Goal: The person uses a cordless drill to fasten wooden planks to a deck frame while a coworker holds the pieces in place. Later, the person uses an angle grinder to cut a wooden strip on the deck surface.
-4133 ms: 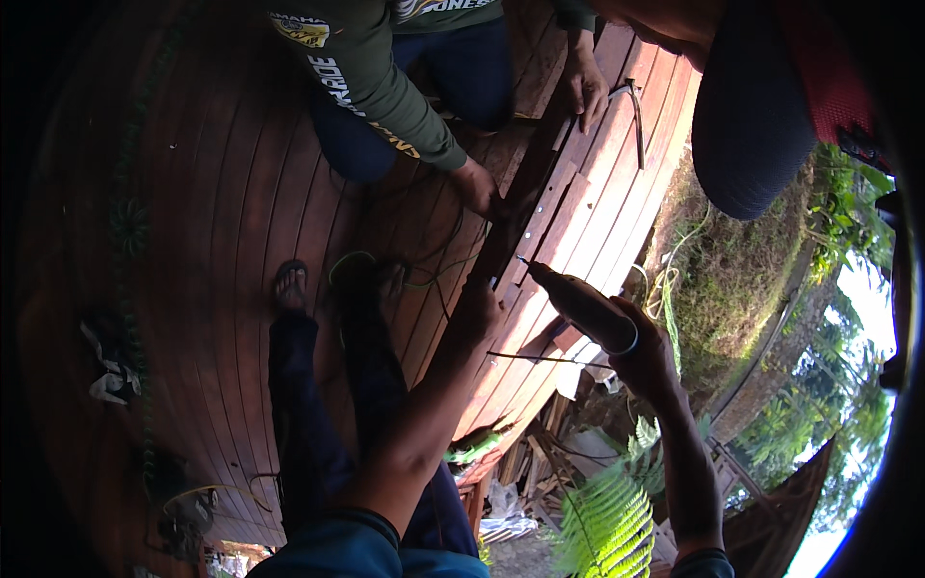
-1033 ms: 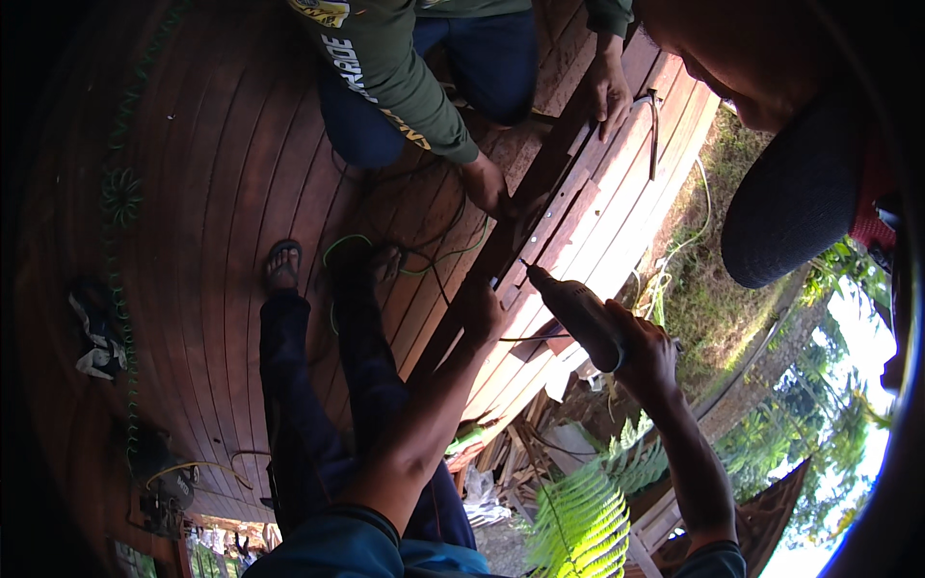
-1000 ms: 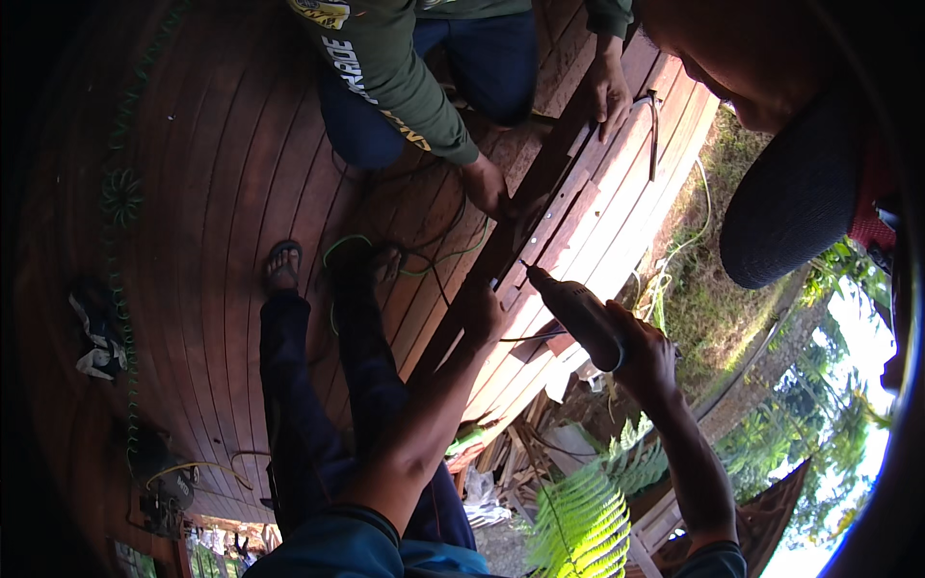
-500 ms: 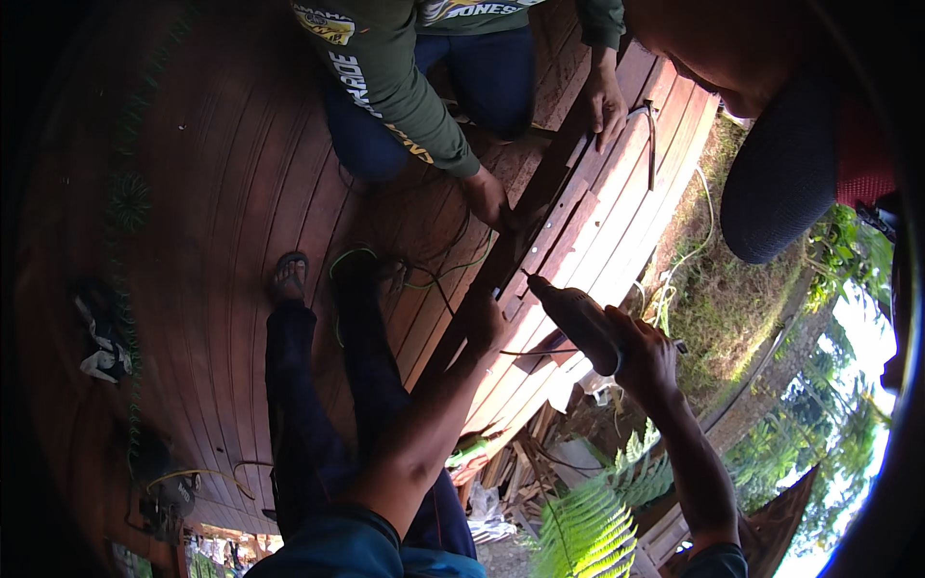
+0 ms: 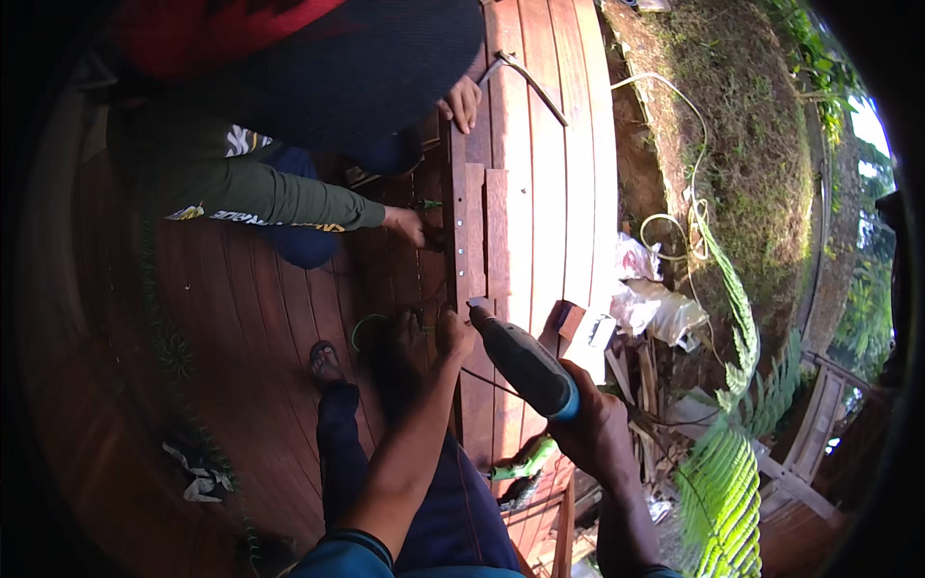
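Observation:
My right hand grips a power drill with a dark body and a blue rear end. Its front end points at a narrow wooden board, which has a row of small holes or fasteners along it. Close beside the drill's front end, my left hand is closed around the board's edge; its fingertips are partly hidden. A small pale piece shows by the drill's front, its kind unclear. The bit's contact with the wood cannot be made out.
A co-worker's hand is at the board's left side, another hand farther up. A dark cap brim covers the upper left. A dark cord crosses the planks. Fern fronds and white bags lie right.
The view has turned, so the board now runs nearly upright in the picture. The drill's front has come closer to the board and my left hand. The cap brim has shifted from right to upper left.

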{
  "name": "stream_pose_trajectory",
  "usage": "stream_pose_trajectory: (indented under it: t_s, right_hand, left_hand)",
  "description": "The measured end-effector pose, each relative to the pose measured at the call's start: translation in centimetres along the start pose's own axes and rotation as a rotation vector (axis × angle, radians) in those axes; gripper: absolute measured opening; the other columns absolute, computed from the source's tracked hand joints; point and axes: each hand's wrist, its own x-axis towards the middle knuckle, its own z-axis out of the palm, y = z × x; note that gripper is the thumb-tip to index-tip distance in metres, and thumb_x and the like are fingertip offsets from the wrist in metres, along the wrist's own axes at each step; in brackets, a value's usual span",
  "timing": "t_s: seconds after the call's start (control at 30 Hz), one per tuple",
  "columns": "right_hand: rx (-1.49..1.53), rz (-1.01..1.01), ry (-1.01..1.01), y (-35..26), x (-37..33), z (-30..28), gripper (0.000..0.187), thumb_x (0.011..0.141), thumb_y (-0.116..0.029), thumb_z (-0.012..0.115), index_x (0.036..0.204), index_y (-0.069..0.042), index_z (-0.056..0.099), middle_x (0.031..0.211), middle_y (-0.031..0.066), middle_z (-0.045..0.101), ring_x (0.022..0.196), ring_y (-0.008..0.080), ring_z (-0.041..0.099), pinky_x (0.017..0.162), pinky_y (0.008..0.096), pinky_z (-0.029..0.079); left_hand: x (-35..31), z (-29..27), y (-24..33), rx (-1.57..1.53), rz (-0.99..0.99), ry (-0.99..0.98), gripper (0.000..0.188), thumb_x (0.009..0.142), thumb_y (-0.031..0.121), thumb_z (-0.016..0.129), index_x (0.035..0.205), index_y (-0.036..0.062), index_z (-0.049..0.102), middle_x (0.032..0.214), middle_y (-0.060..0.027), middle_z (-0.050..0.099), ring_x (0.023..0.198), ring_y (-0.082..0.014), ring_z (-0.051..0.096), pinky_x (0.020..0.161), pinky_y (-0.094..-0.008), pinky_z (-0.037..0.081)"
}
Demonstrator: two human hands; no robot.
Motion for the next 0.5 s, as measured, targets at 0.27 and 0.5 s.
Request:
stream_pose_trajectory:
  t_s: [0.27,0.5]
  right_hand:
    - [0.535,0.438,0.056,9.1,-16.9,3.6,0.081,0.071,-0.014,0.082,0.145,-0.008,0.049,0.111,0.0232,0.072,0.099,0.0422,0.072,0.086,0.0470,0.059]
    - [0.780,0.654,0.348,12.7,-25.7,8.0,0.069,0.071,-0.008,0.078,0.136,0.000,0.055,0.106,0.0220,0.072,0.094,0.0337,0.075,0.083,0.0425,0.058]
  left_hand:
    - [-10.9,-2.7,8.7,-0.008,0.703,0.311,0.026,0.093,0.013,0.074,0.113,-0.0011,0.065,0.106,-0.0179,0.061,0.092,-0.0306,0.062,0.081,-0.0447,0.052]
    - [-6.4,17.0,18.9,1.044,1.370,-0.167,0.021,0.089,0.014,0.063,0.098,0.0002,0.075,0.098,-0.0123,0.068,0.101,-0.0287,0.065,0.084,-0.0414,0.055]
